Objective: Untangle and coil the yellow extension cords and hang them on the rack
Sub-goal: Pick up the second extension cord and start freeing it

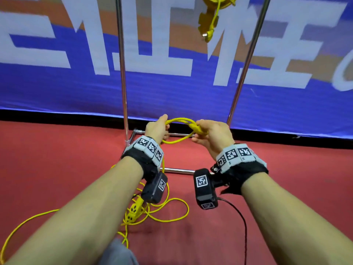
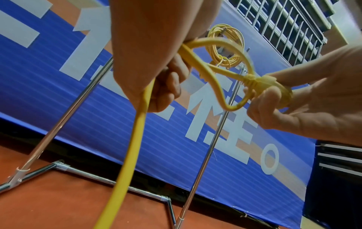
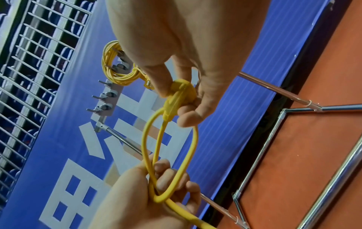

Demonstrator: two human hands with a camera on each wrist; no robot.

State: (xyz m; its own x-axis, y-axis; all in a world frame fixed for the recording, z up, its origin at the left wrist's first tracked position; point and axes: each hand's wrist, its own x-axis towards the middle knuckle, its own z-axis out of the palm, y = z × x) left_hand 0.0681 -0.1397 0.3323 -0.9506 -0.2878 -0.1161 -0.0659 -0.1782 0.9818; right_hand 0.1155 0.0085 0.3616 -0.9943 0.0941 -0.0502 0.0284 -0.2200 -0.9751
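Observation:
A yellow extension cord (image 1: 178, 139) makes a small loop between my two hands, low in front of the rack. My left hand (image 1: 159, 129) grips the loop where its strands cross (image 3: 154, 187). My right hand (image 1: 207, 131) pinches the cord's yellow plug (image 3: 181, 93) between thumb and fingers (image 2: 272, 96). The rest of the cord trails down past my left wrist to a tangle with a yellow socket strip (image 1: 134, 210) on the red floor. A second yellow cord (image 3: 115, 68) hangs coiled on the rack's hooks, its plug dangling (image 1: 207, 25).
The chrome rack has two uprights (image 1: 122, 73) and a base frame (image 1: 177, 170) on the red carpet (image 1: 286, 188). Several bare hooks (image 3: 101, 99) sit beside the hung coil. A blue banner (image 1: 172, 92) stands behind. A black cable (image 1: 242, 222) runs from my right wrist camera.

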